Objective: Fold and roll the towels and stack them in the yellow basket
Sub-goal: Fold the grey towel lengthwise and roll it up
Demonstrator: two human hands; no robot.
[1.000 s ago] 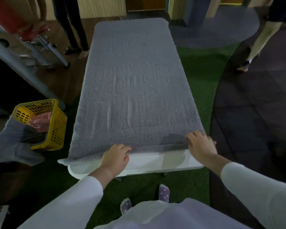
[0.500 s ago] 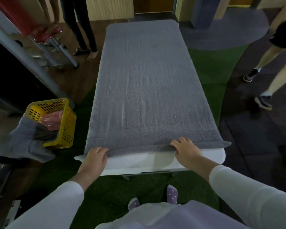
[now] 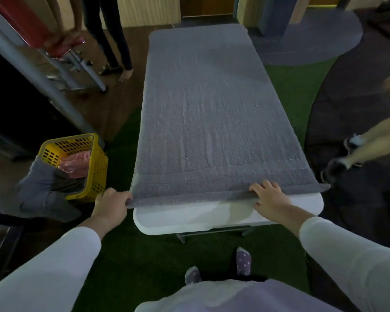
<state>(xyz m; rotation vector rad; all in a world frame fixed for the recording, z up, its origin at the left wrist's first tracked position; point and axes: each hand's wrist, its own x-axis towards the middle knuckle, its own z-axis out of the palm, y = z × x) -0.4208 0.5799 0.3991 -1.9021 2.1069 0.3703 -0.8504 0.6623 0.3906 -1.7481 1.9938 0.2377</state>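
Head view. The left hand is closed round the near left corner of the grey towel, fingers curled over the hem. The right hand lies nearly flat, fingers spread on the same hem short of the near right corner. Its thumb sits at the cloth's edge; whether it goes under cannot be told. Both forearms, in white sleeves, reach forward and converge on the near end of the white table. The towel lies spread along the whole tabletop, and its near right corner overhangs the side. The yellow basket stands on the floor left of the table, near the left hand. It holds a pink towel, partly hidden by a grey cloth draped over its near rim. A passer-by's legs at the right are blurred.
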